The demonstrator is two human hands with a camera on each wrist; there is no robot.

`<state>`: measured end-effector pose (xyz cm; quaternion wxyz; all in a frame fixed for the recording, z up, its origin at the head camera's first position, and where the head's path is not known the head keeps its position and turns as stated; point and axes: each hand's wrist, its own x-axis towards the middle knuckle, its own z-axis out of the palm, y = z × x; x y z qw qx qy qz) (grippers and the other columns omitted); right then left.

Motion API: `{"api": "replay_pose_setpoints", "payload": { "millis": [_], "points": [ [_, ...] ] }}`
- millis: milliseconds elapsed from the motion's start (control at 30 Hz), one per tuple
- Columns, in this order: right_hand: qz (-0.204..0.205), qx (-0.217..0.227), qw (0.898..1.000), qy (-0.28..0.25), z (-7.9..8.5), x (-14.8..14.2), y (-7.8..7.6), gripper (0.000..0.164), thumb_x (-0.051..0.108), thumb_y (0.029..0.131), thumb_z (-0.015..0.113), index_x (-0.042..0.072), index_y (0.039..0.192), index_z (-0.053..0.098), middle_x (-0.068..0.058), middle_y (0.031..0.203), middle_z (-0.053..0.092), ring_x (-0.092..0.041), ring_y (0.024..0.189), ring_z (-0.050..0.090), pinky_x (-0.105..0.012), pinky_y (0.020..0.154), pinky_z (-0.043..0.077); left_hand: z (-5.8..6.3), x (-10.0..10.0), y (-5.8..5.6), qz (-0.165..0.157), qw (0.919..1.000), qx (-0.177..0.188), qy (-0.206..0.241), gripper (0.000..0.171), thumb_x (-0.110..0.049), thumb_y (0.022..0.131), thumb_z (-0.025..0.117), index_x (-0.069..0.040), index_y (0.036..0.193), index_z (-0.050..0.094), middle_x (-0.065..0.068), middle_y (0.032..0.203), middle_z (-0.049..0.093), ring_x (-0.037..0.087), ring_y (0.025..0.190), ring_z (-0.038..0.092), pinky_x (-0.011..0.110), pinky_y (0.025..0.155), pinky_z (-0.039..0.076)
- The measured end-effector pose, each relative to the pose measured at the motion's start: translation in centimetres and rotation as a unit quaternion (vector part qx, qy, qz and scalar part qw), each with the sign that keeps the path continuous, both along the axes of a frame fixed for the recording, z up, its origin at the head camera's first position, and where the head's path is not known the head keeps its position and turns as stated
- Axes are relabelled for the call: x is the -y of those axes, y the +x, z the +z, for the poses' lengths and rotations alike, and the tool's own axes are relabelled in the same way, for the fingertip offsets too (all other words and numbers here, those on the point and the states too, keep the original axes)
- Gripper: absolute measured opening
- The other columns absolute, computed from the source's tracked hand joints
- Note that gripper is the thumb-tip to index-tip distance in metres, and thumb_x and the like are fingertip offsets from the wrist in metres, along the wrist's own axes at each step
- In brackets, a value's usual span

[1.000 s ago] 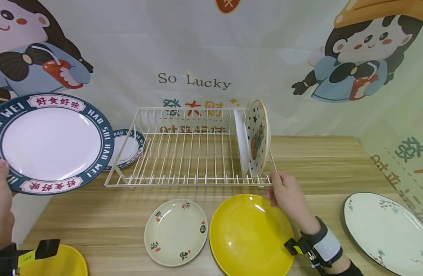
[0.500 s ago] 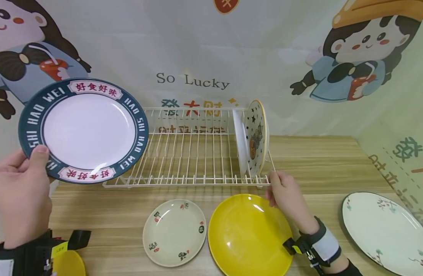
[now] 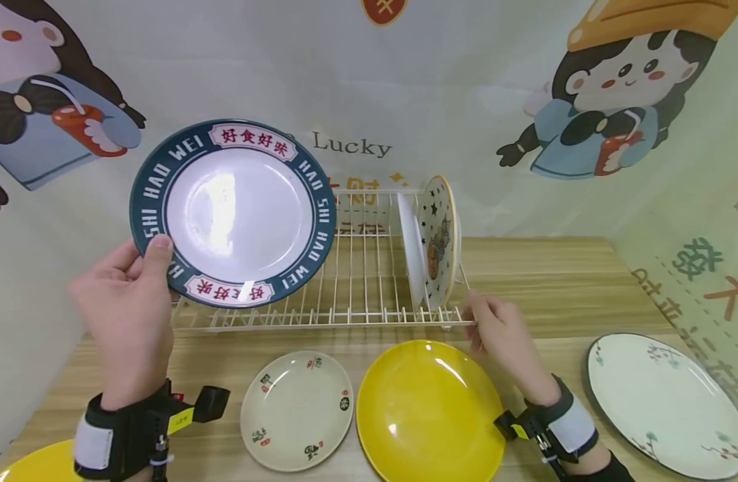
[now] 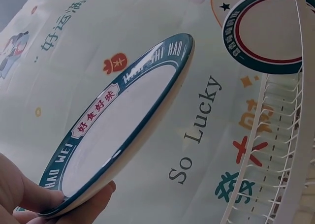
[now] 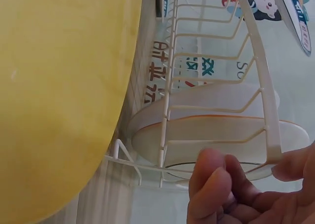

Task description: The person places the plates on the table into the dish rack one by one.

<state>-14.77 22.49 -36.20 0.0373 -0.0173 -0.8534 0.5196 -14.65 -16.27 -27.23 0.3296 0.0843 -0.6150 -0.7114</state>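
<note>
My left hand [image 3: 130, 311] pinches the lower left rim of a white plate [image 3: 242, 214] with a dark teal lettered border. The thumb is on the plate's face, with fingers behind. The plate is raised and tilted in front of the left part of a white wire dish rack [image 3: 344, 326], hiding much of it. At the rack's front right corner, my right hand [image 3: 507, 341] holds the wire frame between thumb and fingers. Standing on edge at the rack's right end are a plate with stars and a cartoon [image 3: 441, 248] and a white-looking plate [image 3: 409, 248].
In front of the rack lie a small cream plate [image 3: 296, 412] and a large yellow plate [image 3: 429, 412]. An oval white plate [image 3: 666, 405] lies at the right. Another yellow plate [image 3: 37, 465] shows at the lower left. A printed cloth [image 3: 453, 80] hangs behind.
My left hand has carried the teal-rimmed plate right and slightly up, from the left edge to in front of the rack. My right hand stays at the rack's corner.
</note>
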Motion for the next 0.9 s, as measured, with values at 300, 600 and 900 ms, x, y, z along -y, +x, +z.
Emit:
{"api": "replay_pose_setpoints", "payload": {
  "millis": [300, 600, 900],
  "points": [
    [-0.046, -0.026, 0.999, -0.002, 0.7, -0.9, -0.3, 0.055, 0.039, 0.106, 0.039, -0.009, 0.095, 0.064, -0.019, 0.083, 0.064, -0.03, 0.067, 0.064, -0.036, 0.058, 0.054, 0.0, -1.2, -0.6, -0.026, 0.9987, -0.038, 0.023, 0.034, -0.011, 0.086, 0.074, -0.001, 0.118, 0.07, 0.016, 0.112, 0.069, 0.019, 0.098, 0.069, 0.026, 0.079, 0.052],
    [-0.104, -0.131, 0.986, -0.008, 3.6, -2.2, 0.4, 0.047, 0.032, 0.108, 0.037, -0.009, 0.105, 0.06, -0.016, 0.099, 0.062, -0.018, 0.083, 0.06, -0.023, 0.072, 0.051, 0.2, -3.0, -0.1, -0.073, 0.9955, -0.058, 0.015, 0.032, -0.011, 0.088, 0.073, -0.003, 0.119, 0.07, 0.018, 0.113, 0.069, 0.024, 0.099, 0.069, 0.028, 0.08, 0.052],
    [-0.078, -0.284, 0.952, -0.08, 7.8, 0.2, 1.2, 0.033, 0.023, 0.105, 0.047, -0.008, 0.111, 0.057, -0.009, 0.112, 0.062, -0.022, 0.101, 0.057, -0.028, 0.085, 0.049, -0.5, -4.4, 0.3, -0.079, 0.9938, -0.042, -0.067, 0.03, -0.018, 0.093, 0.069, -0.002, 0.118, 0.07, 0.015, 0.106, 0.071, 0.019, 0.089, 0.071, 0.019, 0.072, 0.053]
  ]
}}
